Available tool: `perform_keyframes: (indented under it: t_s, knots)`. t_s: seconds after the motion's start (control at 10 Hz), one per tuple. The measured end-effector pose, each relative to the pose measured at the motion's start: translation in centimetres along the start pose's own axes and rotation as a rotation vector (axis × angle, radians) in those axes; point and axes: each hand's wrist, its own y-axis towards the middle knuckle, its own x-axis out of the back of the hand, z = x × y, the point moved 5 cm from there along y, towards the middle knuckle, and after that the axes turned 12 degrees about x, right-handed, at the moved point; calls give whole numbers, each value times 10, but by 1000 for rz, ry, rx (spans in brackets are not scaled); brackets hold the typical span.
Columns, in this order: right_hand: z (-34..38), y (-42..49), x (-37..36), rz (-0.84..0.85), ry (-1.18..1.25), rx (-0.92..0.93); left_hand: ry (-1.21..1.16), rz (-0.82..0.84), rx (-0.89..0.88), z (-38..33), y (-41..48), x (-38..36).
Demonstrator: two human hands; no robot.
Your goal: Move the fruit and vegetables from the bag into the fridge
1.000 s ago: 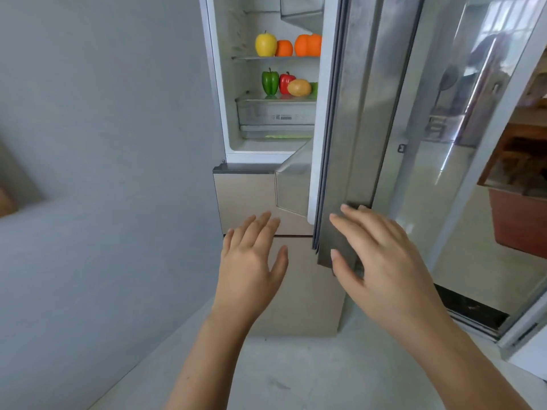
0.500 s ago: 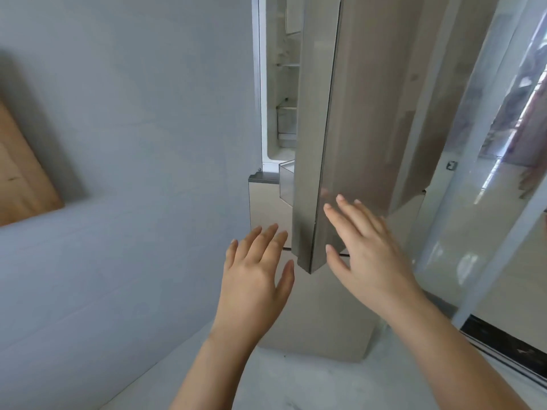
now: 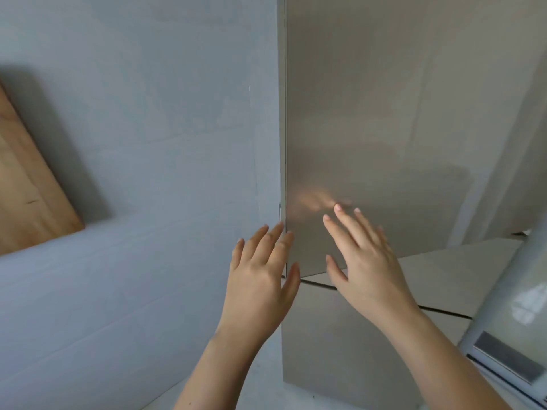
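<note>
Pale grey floor (image 3: 260, 392) shows at the bottom, between two bare forearms that reach forward. Left hand (image 3: 260, 279) is released, its fingers straight and a little spread, holding nothing; it is in front of the left edge of the fridge (image 3: 340, 335), and I cannot tell if it touches. Right hand (image 3: 367, 267) is also released and flat, and its fingertips (image 3: 337, 208) meet their own blurred reflection on the upper door (image 3: 370, 128), so they seem to touch it. This door is shut, flush with the lower front. At far right stands a glass panel (image 3: 509, 315). Just beside the fridge on the left is a grey wall (image 3: 148, 143), with a wooden board (image 3: 26, 184) at the left edge.
</note>
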Motion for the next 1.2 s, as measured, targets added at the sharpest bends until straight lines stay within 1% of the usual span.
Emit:
perform_keyframes:
  t_s: [0.2,0.4,0.6,0.7,0.8,1.0,1.1,1.2]
  knots:
    - [-35,43,-38,-4,-7,20,40,-16,38,20,43,-39]
    - [-74,80,-65,27,-73,-6,47,-26,14,20,86,-71]
    - [-109,117,-92,62,-128,-83,55,19,-59,17,139,-112]
    - [-120,131,-106,122,-145,-115,69,48,-95,16,161,-134]
    - [-129,138,-115,118,-163,-149,75,76,-102,20,176,-156]
    - [-130,138,-120,56,-212,-143,69,146,-96,26,189,-183]
    - [-131,137,-117,24,-232,-132,70,155,-91,30,189,-180]
    - [-130,138,-113,-8,-207,-129,72,97,-67,35,184,-170]
